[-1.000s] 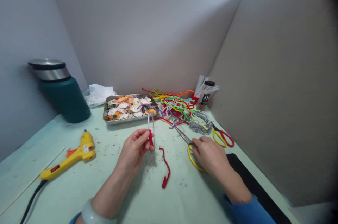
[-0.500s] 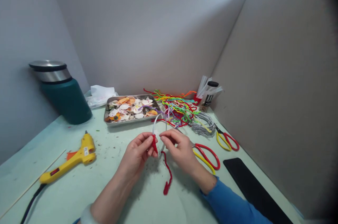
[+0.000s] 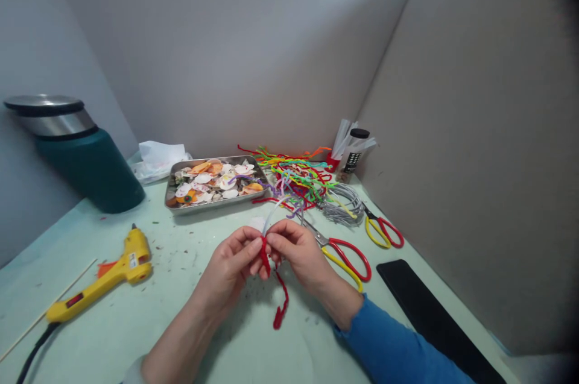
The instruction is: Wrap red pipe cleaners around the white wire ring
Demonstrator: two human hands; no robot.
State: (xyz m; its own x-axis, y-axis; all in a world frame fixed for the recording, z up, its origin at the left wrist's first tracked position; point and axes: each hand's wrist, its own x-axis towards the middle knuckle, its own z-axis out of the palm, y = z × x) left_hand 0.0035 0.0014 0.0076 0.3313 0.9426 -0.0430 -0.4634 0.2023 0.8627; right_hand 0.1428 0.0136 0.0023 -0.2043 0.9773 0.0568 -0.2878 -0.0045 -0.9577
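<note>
My left hand (image 3: 230, 263) pinches a short length of red yarn (image 3: 265, 256) that lies along the base of a pale, thin wire (image 3: 274, 213). The wire curves upward from between my fingertips. My right hand (image 3: 296, 254) is closed against the left, its thumb and forefinger pressed together at the top of the red part; what exactly they grip is mostly covered. Below the hands a loose tail of red yarn (image 3: 284, 296) hangs or lies, ending in a small folded bit. Beside my right hand are scissors (image 3: 348, 258) with red and yellow handles.
A metal tray (image 3: 217, 208) of shells stands behind my hands, with tangled coloured strands (image 3: 298, 173) and a grey wire coil (image 3: 344, 206) to its right. Left are a yellow glue gun (image 3: 104, 281) and a teal bottle (image 3: 94, 167). Right are more scissors (image 3: 384, 232) and a black strip (image 3: 429, 311).
My right hand has moved left to meet the left hand at the red yarn; the wire loop between them has narrowed to one visible arc. The view has shifted slightly right.
</note>
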